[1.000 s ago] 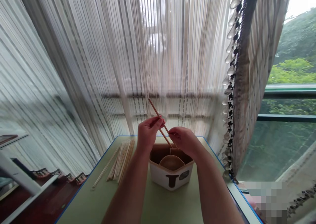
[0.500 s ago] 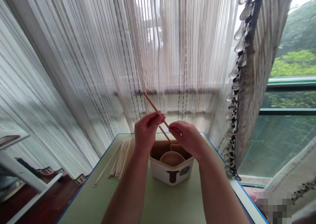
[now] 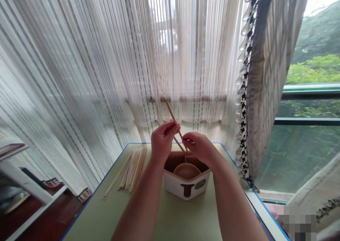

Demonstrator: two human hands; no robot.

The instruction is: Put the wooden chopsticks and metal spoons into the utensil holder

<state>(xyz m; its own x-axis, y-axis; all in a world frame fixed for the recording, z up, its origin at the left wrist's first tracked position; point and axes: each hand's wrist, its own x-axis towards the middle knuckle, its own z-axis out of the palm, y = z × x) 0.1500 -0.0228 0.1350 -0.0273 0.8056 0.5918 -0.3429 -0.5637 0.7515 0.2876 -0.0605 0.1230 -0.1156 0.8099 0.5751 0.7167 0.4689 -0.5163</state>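
My left hand (image 3: 166,136) is closed, pinching a wooden chopstick (image 3: 170,109) between thumb and fingers. The chopstick slants up and to the left. My right hand (image 3: 198,143) closes its fingertips on the same chopstick lower down, above the back of a box. That box (image 3: 186,188) is white outside with a dark printed pattern and brown inside. A round brown piece (image 3: 187,172) sits in its front part. Another chopstick (image 3: 178,142) leans in the box behind my hands. To the left of my left forearm lies a loose bundle of several chopsticks (image 3: 134,168) on the table.
The pale green table (image 3: 103,219) has a blue edge. Striped curtains (image 3: 106,57) hang just behind it, with a beaded trim (image 3: 243,110) at the right. Beyond that is a window (image 3: 305,145). A white stand (image 3: 34,188) is at the left.
The held chopstick has turned steeper, and its lower end now reaches down toward the back of the box. My left hand has shifted slightly right in view. The camera view has also moved a little.
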